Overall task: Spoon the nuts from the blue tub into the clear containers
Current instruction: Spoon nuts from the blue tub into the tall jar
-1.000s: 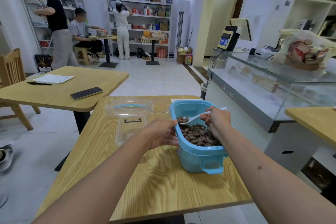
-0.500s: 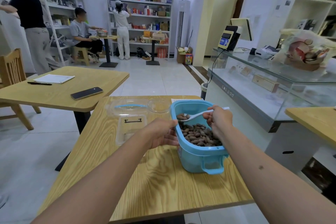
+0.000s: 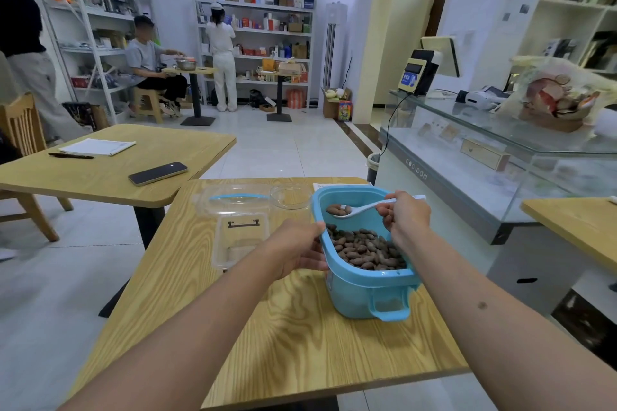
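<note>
The blue tub (image 3: 367, 290) stands on the wooden table (image 3: 300, 344), holding a heap of brown nuts (image 3: 364, 248). My left hand (image 3: 297, 250) grips the tub's left rim. My right hand (image 3: 405, 217) holds a white spoon (image 3: 364, 208) by its handle; the bowl carries a few nuts and hangs above the tub's far end. Left of the tub stand a clear rectangular container (image 3: 240, 237) and, behind it, a clear round jar (image 3: 290, 200). A clear lid with a blue band (image 3: 233, 198) lies by the rectangular container.
A second table (image 3: 100, 177) at the left holds a phone (image 3: 157, 173), a notepad and a pen. A glass counter (image 3: 500, 157) runs along the right. Other people are at the shelves in the back of the room. A paper sheet lies behind the tub.
The spoon has risen out of the heap with a few nuts in its bowl. My left hand has stayed on the tub's rim. A person at the left has walked further left.
</note>
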